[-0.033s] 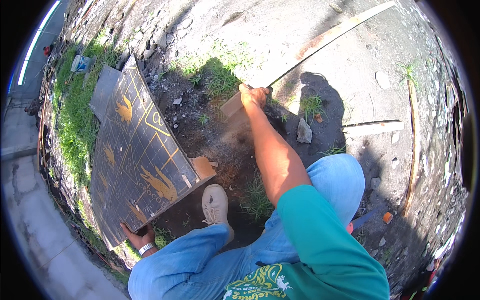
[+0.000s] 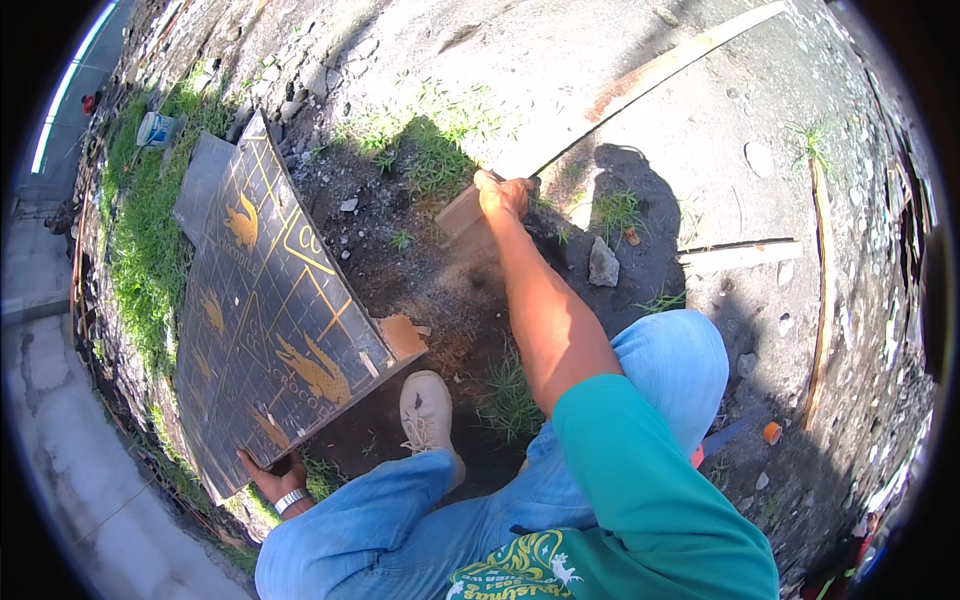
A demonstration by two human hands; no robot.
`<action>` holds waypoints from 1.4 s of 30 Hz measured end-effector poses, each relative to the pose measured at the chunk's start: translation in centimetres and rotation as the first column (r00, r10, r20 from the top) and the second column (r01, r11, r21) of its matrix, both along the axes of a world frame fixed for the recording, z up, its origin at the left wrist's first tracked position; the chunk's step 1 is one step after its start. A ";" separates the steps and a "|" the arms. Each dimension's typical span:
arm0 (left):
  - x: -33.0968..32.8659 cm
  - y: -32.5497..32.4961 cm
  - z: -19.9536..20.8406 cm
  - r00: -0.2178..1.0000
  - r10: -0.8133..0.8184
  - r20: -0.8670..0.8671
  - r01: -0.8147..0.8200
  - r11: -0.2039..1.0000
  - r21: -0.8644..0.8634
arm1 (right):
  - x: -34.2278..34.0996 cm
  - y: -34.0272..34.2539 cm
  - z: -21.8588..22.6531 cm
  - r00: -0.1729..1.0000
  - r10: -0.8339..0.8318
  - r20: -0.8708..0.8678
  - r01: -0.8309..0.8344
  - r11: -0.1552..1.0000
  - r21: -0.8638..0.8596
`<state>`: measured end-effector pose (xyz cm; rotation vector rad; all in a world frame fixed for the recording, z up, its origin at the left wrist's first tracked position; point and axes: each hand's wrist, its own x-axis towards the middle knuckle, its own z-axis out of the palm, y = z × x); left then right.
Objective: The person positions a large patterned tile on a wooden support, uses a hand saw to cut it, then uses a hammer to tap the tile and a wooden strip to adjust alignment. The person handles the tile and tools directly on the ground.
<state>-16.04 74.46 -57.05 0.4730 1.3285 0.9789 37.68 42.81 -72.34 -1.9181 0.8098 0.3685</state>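
Observation:
A large dark plywood panel (image 2: 255, 290) with gold printed figures and lines slants on the ground at left. My left hand (image 2: 272, 480), with a metal watch on its wrist, grips the panel's lower left edge; some fingers are hidden beneath it. My right arm reaches forward, and my right hand (image 2: 503, 195) is closed around a long wooden strip (image 2: 640, 85) close to its near end. That strip runs from bare soil out to the far right. A small brown wood piece (image 2: 405, 338) sits at the panel's right corner, near my shoe (image 2: 427, 410).
A handsaw (image 2: 725, 437) with a red handle and a small orange round object (image 2: 772, 433) lie by my right knee. A grey stone (image 2: 603, 262) and a short wood strip (image 2: 740, 256) lie right of my arm. A bucket (image 2: 156, 130) stands far left in grass.
The whole scene sits very slightly further left in the view. Both hands keep their holds on the panel and the strip.

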 end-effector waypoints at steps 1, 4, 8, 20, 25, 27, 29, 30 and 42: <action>0.1 0.1 -0.3 1.000 0.007 -0.002 -0.007 1.000 0.005 | -0.3 -0.7 -0.8 0.999 0.010 0.033 -0.012 0.997 0.075; 0.2 0.7 -1.6 1.000 -0.020 0.022 0.020 1.000 -0.012 | -1.9 -4.1 -3.2 0.985 -0.136 0.105 0.016 0.681 0.732; 0.6 0.9 -4.0 0.998 -0.052 0.039 0.054 0.998 -0.043 | -3.1 -8.0 -5.5 0.995 0.097 0.038 -0.081 0.498 0.863; 2.6 0.6 -5.2 0.997 0.005 0.083 0.003 0.996 -0.090 | -5.3 1.0 -1.4 0.922 0.387 -0.010 -0.243 0.598 0.764; 1.8 0.4 -5.0 0.997 -0.013 0.081 0.017 0.999 -0.048 | -4.3 0.4 2.0 0.639 0.748 -0.179 -0.567 0.615 0.548; 1.7 0.5 -5.1 0.997 -0.020 0.081 0.024 0.998 -0.056 | -3.5 -0.5 4.3 0.408 0.895 -0.180 -0.788 0.445 0.425; 1.9 0.7 -5.3 0.999 -0.004 0.037 0.006 0.997 -0.075 | -2.9 -1.2 6.9 0.424 0.904 -0.050 -0.747 0.380 0.545; 2.0 0.7 -5.4 0.999 -0.008 0.053 0.013 0.995 -0.096 | -2.6 -1.4 8.3 0.450 0.891 0.066 -0.725 0.320 0.610; 4.2 1.9 -7.0 0.998 -0.057 -0.033 0.053 0.993 -0.107 | -7.0 4.0 16.0 0.445 0.727 0.523 -0.830 0.116 0.546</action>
